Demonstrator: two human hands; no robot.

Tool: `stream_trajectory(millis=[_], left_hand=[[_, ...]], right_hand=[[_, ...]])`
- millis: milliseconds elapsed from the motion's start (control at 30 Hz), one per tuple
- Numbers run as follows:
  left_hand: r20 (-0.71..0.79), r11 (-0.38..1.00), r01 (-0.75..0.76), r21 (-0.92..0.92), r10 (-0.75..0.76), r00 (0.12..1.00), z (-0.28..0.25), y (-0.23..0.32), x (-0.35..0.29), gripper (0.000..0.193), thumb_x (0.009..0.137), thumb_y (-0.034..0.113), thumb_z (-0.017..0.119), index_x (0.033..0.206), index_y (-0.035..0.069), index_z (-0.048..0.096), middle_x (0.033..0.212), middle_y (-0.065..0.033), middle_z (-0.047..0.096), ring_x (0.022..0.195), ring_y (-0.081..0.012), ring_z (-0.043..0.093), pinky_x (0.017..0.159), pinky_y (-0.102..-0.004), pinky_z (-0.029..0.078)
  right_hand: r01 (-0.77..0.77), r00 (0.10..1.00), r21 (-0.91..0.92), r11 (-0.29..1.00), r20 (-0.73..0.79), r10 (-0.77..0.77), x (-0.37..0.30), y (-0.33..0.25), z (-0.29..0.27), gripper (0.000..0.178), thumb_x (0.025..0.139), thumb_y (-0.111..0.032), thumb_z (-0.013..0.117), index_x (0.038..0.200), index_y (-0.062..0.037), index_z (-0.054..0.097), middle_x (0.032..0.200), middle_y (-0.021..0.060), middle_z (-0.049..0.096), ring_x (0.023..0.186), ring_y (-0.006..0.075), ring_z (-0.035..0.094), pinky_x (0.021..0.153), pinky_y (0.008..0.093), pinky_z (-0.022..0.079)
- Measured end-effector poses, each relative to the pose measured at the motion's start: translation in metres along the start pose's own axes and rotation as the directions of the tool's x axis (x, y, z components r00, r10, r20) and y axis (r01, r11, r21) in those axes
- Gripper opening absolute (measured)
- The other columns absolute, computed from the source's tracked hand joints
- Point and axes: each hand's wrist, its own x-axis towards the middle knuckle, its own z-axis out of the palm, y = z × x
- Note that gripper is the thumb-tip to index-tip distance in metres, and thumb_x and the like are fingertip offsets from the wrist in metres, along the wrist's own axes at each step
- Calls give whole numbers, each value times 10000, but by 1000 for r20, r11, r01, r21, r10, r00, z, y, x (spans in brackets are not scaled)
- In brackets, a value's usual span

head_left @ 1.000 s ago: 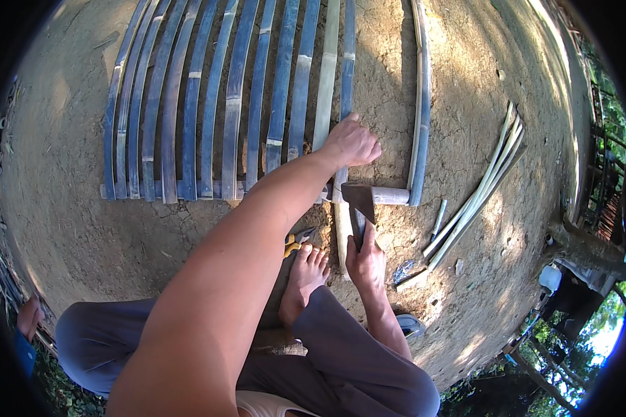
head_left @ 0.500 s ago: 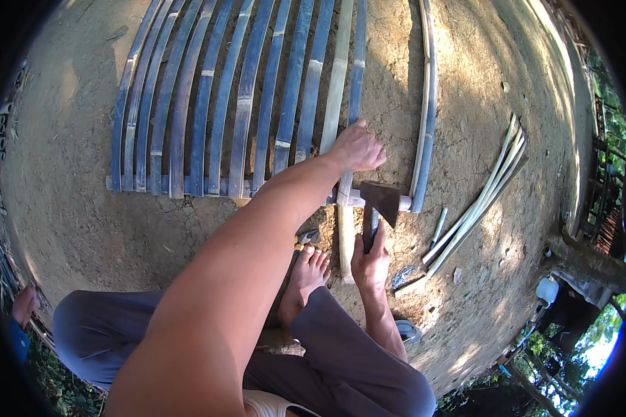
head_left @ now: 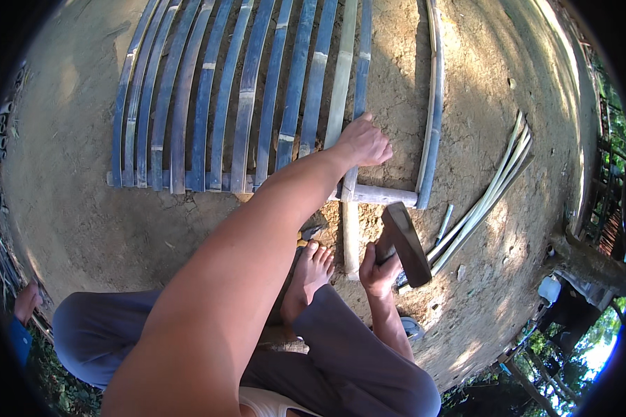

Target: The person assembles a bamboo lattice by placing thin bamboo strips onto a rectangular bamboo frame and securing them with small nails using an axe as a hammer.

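Observation:
My left hand point(head_left: 366, 142) is closed round a bluish bamboo slat point(head_left: 362, 76) near its lower end, just above a round crossbar point(head_left: 386, 195). The hand hides the slat's end. In my right hand point(head_left: 380, 274) is a hatchet point(head_left: 407, 244), gripped by its short handle, its dark head tilted and raised clear of the crossbar. A pale bamboo pole point(head_left: 350, 240) juts from under the crossbar toward me, between my foot and the hatchet. Several parallel bamboo slats point(head_left: 247, 97) lie across the crossbar to the left.
A bamboo side piece point(head_left: 431, 132) meets the crossbar's right end. Thin pale strips point(head_left: 490, 198) lie in a bundle on the dirt ground point(head_left: 480, 90) at right. My bare foot point(head_left: 308, 274) is near the pole, beside a yellow-handled tool point(head_left: 306, 238). Another person's foot point(head_left: 27, 300) shows at far left.
My right hand has swung the hatchet away from the crossbar, to the right and toward me, and its head has turned. My left hand keeps its grip, shifted slightly right.

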Motion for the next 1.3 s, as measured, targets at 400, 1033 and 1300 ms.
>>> stream_trajectory(millis=[400,1033,1300], left_hand=[[-30,999,2,35,-1,1000,-3,2,-1,453,1004,339,466,693,116,709,625,-126,686,587,-303,664,1051,-448,405],[-11,997,13,71,-12,1000,-1,0,2,468,1029,339,433,729,124,721,614,-123,680,565,-292,647,983,-435,408],[33,1000,1,28,-2,999,2,7,-1,461,1037,341,445,695,150,688,555,-89,633,518,-269,603,993,-453,400]], right_hand=[[85,987,29,996,-137,-81,-11,7,-1,394,908,-11,736,1257,112,598,1009,289,714,881,431,745,763,436,609],[-84,995,164,983,-34,91,2,19,-10,459,956,-13,659,1359,123,486,905,273,715,795,364,755,658,410,589],[-282,891,-86,956,346,294,-7,16,-5,499,978,-169,683,1378,42,473,771,291,712,654,441,733,531,505,588]])
